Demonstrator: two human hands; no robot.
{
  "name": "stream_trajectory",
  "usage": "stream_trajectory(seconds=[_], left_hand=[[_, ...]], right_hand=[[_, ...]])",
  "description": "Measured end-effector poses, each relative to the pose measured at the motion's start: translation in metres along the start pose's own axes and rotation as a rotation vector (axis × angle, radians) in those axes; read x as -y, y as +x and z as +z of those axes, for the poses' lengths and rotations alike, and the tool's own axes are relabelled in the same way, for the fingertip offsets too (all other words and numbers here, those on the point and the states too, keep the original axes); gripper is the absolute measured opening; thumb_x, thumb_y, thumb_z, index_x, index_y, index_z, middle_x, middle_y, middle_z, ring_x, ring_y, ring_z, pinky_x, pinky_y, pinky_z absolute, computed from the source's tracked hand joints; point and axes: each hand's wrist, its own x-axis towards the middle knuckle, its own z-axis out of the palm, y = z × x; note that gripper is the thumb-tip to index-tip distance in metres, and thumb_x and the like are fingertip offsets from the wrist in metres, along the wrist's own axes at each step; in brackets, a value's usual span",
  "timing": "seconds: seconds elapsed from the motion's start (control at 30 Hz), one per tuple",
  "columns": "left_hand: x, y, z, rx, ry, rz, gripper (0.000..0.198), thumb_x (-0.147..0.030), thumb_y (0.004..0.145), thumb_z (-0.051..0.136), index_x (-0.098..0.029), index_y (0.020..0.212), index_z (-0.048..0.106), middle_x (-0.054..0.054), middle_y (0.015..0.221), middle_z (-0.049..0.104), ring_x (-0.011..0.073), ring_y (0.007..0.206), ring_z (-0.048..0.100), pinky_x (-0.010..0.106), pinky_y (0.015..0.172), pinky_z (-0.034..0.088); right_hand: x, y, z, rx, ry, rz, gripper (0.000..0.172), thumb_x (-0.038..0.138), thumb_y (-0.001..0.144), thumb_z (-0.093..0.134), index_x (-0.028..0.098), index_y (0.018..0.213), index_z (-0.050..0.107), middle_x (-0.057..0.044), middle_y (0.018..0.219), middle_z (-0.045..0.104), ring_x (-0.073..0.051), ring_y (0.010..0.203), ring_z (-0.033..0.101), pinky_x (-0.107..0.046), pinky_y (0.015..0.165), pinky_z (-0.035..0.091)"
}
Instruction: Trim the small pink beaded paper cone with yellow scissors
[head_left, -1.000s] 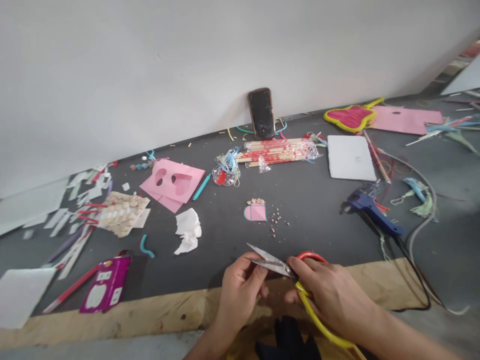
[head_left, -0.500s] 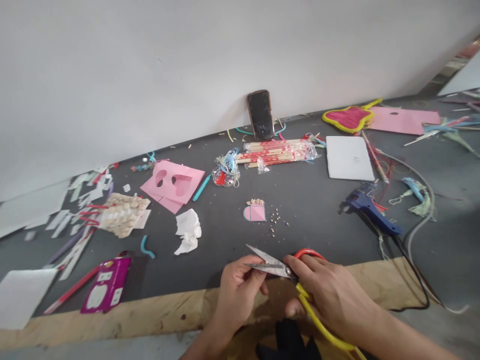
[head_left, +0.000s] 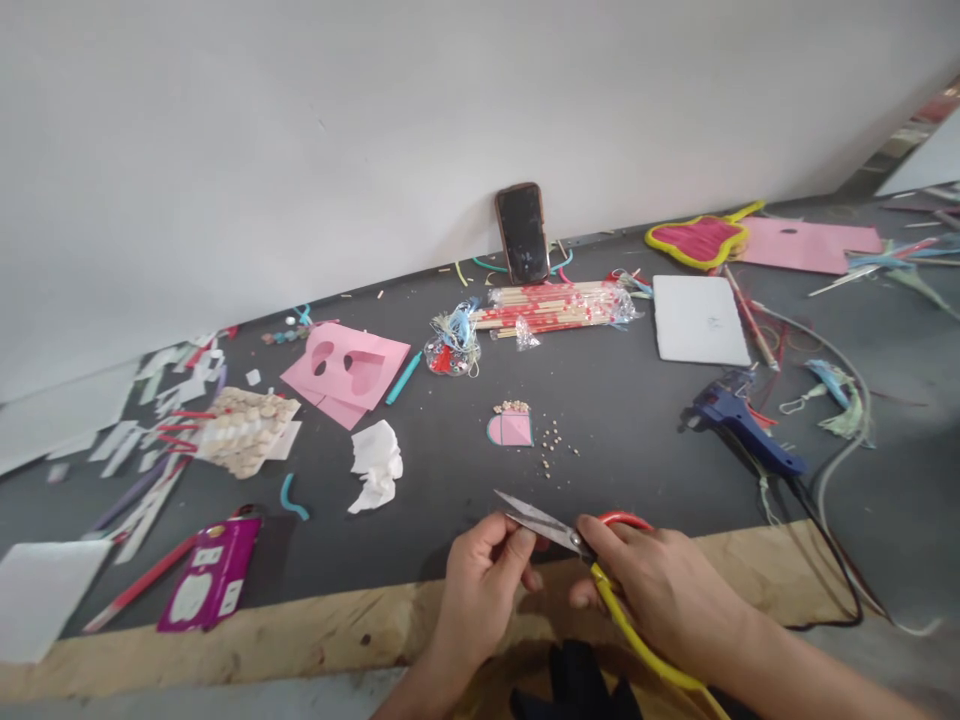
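Observation:
Just past the table's near edge, my right hand grips a pair of scissors with red and yellow on the handles. The blades point left and lie almost together. My left hand is closed in a pinch at the blades, thumb and forefinger against them; whatever small piece sits between the fingertips is hidden. Beyond the hands lies a small pink rounded card with a blue outline. Small pale bits line its far edge, and several loose bits are scattered on its right.
A blue glue gun with a cord lies at right, near a white square pad. A phone leans on the wall behind wrapped sticks. Crumpled tissue, pink cut-out paper and a purple box lie left.
The scissor blades, spread apart before, have come together at the left fingertips. My right hand's grip has tightened; the things on the table have stayed put.

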Motion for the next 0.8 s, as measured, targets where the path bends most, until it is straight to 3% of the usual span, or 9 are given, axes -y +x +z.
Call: stream_trajectory(seconds=[0.07,0.3,0.4,0.57,0.67,0.8], left_hand=[[0.001,0.001,-0.001,0.003,0.005,-0.017,0.026,-0.036,0.083,0.052,-0.014,0.073,0.061,0.003,0.069,0.066,0.0079,0.047,0.053,0.017,0.046,0.04],[0.002,0.004,-0.015,0.009,0.079,0.023,0.026,-0.038,0.087,0.049,-0.016,0.078,0.058,0.003,0.073,0.065,0.0088,0.05,0.055,0.019,0.049,0.042],[-0.003,0.012,-0.024,-0.019,0.216,0.129,0.024,-0.036,0.09,0.046,-0.018,0.083,0.06,0.004,0.079,0.066,0.0128,0.063,0.061,0.023,0.059,0.047],[-0.016,0.045,-0.028,-0.097,0.5,0.518,0.019,-0.027,0.092,0.043,-0.02,0.084,0.059,0.008,0.112,0.062,0.0201,0.108,0.055,0.036,0.095,0.041],[-0.017,0.065,-0.02,-0.072,0.592,0.615,0.019,-0.022,0.093,0.039,-0.019,0.092,0.058,0.012,0.125,0.053,0.021,0.121,0.047,0.039,0.1,0.039],[-0.012,0.08,-0.007,-0.063,0.643,0.674,0.022,-0.018,0.093,0.037,-0.018,0.105,0.055,0.014,0.127,0.049,0.0202,0.122,0.045,0.04,0.102,0.039]], right_hand=[[-0.003,0.0,0.001,-0.035,-0.028,0.011,0.031,0.047,0.085,0.051,0.021,0.102,0.049,-0.002,0.076,0.067,-0.024,0.065,0.066,-0.03,0.049,0.037],[-0.021,-0.005,0.0,-0.15,-0.084,0.143,0.036,0.041,0.081,0.057,0.023,0.112,0.051,-0.003,0.085,0.069,-0.025,0.069,0.067,-0.031,0.052,0.044],[-0.033,-0.008,-0.004,-0.231,0.012,0.213,0.035,0.045,0.082,0.055,0.024,0.109,0.054,-0.004,0.084,0.069,-0.024,0.068,0.065,-0.03,0.052,0.044],[-0.049,0.003,-0.02,-0.456,0.653,0.341,0.04,0.051,0.082,0.054,0.023,0.11,0.053,0.001,0.067,0.058,-0.014,0.056,0.055,-0.024,0.049,0.042],[-0.054,0.024,-0.029,-0.629,1.027,0.334,0.043,0.05,0.078,0.061,0.022,0.109,0.052,0.001,0.071,0.054,-0.01,0.053,0.047,-0.022,0.045,0.039],[-0.063,0.052,-0.026,-0.712,1.469,0.268,0.038,0.047,0.078,0.061,0.023,0.104,0.048,0.007,0.059,0.045,-0.006,0.04,0.032,-0.019,0.035,0.027]])
